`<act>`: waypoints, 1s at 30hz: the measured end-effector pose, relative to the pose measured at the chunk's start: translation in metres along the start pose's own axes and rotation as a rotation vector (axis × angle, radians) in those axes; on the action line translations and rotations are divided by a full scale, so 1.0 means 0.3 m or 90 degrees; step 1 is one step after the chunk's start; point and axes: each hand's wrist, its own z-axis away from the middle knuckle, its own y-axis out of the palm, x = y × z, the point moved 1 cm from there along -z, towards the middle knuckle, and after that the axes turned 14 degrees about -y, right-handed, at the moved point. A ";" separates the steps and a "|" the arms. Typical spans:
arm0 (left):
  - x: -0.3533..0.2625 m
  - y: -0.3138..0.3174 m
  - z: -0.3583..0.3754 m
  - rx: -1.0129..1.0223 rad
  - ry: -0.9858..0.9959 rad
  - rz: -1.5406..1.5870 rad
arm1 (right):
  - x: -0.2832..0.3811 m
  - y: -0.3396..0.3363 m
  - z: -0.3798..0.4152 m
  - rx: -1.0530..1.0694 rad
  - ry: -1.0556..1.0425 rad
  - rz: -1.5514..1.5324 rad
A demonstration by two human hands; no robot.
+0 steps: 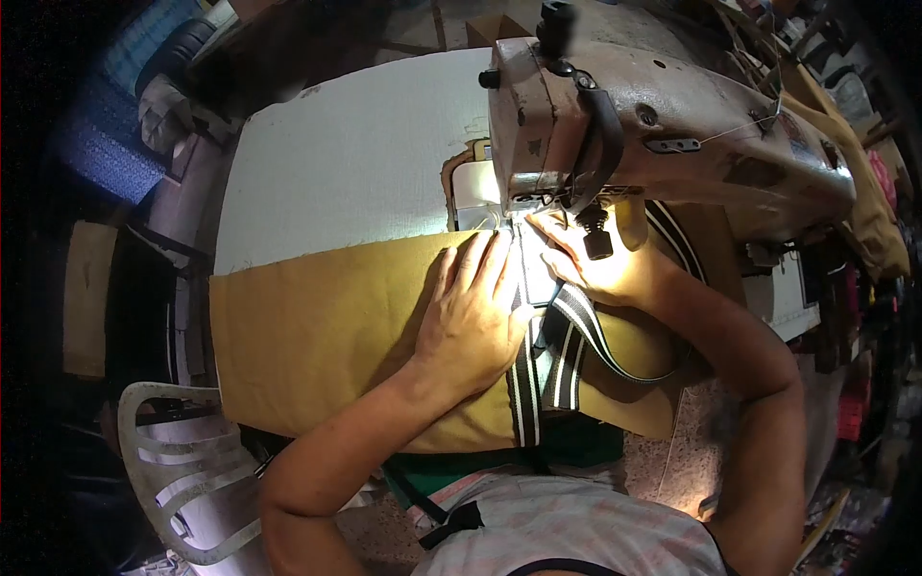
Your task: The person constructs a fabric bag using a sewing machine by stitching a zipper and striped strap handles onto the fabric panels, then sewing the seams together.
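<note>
My left hand (473, 317) lies flat on a tan cloth panel (317, 331), fingers stretched toward the presser area, with its thumb by a black-and-white striped webbing strap (525, 394) that runs down the panel. My right hand (610, 264) is curled beside the needle area under the sewing machine head (552, 125). Its thumb and forefinger reach toward the needle, and it seems to grip the striped webbing, whose loose part loops out below it. Strong lamp light washes out these fingertips. The needle itself is hard to make out.
The white machine table (346, 163) stretches behind the cloth. More tan cloth (643, 408) hangs at the right, below the machine arm. A pale plastic chair (178, 470) stands at lower left. Thread (740, 134) runs along the machine's top. Blue material (106, 144) sits at far left.
</note>
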 end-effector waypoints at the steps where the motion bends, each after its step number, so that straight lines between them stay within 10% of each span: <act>1: -0.001 -0.002 -0.001 0.002 0.003 -0.001 | 0.001 0.001 0.000 -0.002 0.003 0.000; 30: 0.005 -0.013 -0.031 0.047 -0.014 0.007 | -0.010 0.018 0.025 0.019 0.047 -0.003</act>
